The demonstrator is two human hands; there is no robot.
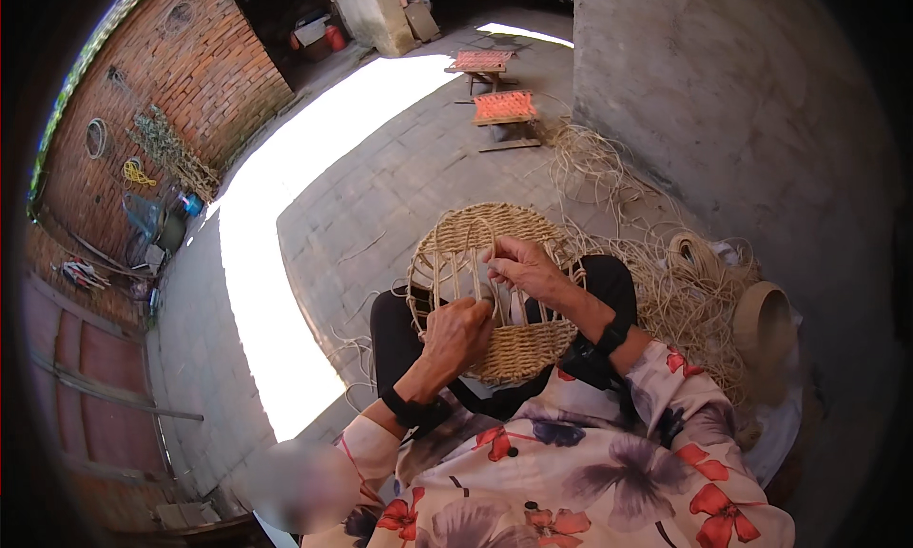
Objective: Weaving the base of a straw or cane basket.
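Note:
A round woven straw basket rests across my lap, with dense weaving at its far and near ends. Between them, bare cord strands span an open middle. My left hand is closed in a fist over the near left part of that opening, where strands run in under the fingers; the fingertips are hidden. Slightly farther and to the right, my right hand pinches a thin straw cord between thumb and forefinger, its other fingers curled.
Tangled straw cord lies heaped on my right beside a tan roll. Two low stools with red woven seats stand ahead. A grey wall rises at right, a brick wall at left. Bright sunlight crosses the paving.

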